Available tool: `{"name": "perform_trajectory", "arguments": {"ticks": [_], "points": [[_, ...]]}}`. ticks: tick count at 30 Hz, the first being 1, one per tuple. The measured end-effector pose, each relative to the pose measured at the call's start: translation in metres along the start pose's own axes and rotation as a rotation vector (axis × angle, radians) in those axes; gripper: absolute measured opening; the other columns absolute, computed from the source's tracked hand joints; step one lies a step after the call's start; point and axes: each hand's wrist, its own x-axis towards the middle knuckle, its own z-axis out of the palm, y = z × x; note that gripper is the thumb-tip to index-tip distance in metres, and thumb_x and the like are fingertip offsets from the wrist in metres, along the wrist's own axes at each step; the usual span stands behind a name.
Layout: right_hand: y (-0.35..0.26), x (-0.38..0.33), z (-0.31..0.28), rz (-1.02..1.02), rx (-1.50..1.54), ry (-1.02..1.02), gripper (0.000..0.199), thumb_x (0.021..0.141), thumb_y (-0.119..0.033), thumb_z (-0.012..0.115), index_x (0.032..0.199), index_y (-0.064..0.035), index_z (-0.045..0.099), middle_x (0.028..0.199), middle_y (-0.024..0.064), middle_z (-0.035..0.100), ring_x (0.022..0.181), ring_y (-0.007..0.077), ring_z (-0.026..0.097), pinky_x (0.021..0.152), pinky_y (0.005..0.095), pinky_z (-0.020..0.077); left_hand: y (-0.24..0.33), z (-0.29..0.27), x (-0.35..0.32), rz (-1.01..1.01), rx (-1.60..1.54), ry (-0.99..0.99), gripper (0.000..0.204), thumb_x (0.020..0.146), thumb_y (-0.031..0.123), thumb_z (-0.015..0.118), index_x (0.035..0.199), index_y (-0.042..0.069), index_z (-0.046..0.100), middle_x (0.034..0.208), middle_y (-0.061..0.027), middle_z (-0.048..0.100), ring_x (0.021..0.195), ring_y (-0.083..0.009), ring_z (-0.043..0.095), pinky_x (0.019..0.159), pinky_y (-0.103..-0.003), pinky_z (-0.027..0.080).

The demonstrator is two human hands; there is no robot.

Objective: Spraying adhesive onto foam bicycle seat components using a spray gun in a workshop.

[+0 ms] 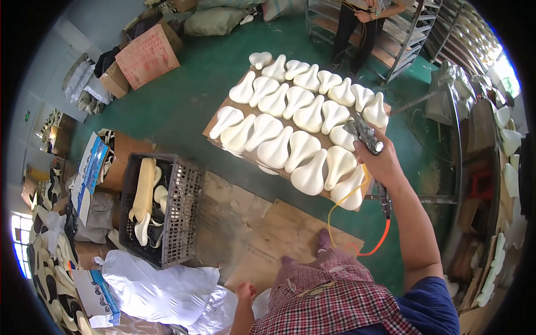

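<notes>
My right hand (379, 162) is wrapped round a dark, grimy spray gun (365, 137), held over the right side of a brown board (215, 120). An orange hose (384, 237) runs from its handle, and a thin yellow hose (339, 202) loops down beside it. Several rows of cream-white bicycle saddle pads (298, 100) cover the board. The gun's nozzle end is close above one pad (341, 137) and partly hides it. Down by my checked apron, my left hand (245, 291) hangs with its fingers curled, and nothing shows in them.
A dark plastic crate (176, 218) with saddle parts stands at the left, beside white sacks (156, 287). Flattened cardboard (273, 240) lies underfoot. Across the board, another person (357, 28) stands by metal racks (410, 42). Shelving (483, 162) with more pads lines the right.
</notes>
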Motion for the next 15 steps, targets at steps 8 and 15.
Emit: {"name": "perform_trajectory", "arguments": {"ticks": [8,15], "points": [[0.044,0.047,-0.048,-0.035,0.04,0.053,0.049,0.084,-0.02,0.068,0.128,-0.0051,0.054,0.081,0.0115,0.066,0.071,0.0185,0.065,0.069,0.0331,0.0514,0.007,0.1,-0.02,0.069,0.039,-0.12,0.02,0.09,0.021,0.059,0.103,0.007,0.056,0.082,-0.0089,0.064,0.058,-0.0203,0.061,0.053,-0.033,0.053],[0.074,0.043,-0.075,0.013,0.132,0.037,0.049,0.084,-0.02,0.068,0.128,-0.008,0.054,0.082,0.0106,0.065,0.069,0.0154,0.061,0.066,0.0311,0.0505,0.025,0.131,-0.029,0.118,0.113,-0.155,0.022,0.09,0.021,0.06,0.106,0.007,0.058,0.086,-0.0079,0.066,0.06,-0.0185,0.064,0.052,-0.028,0.051]]}}
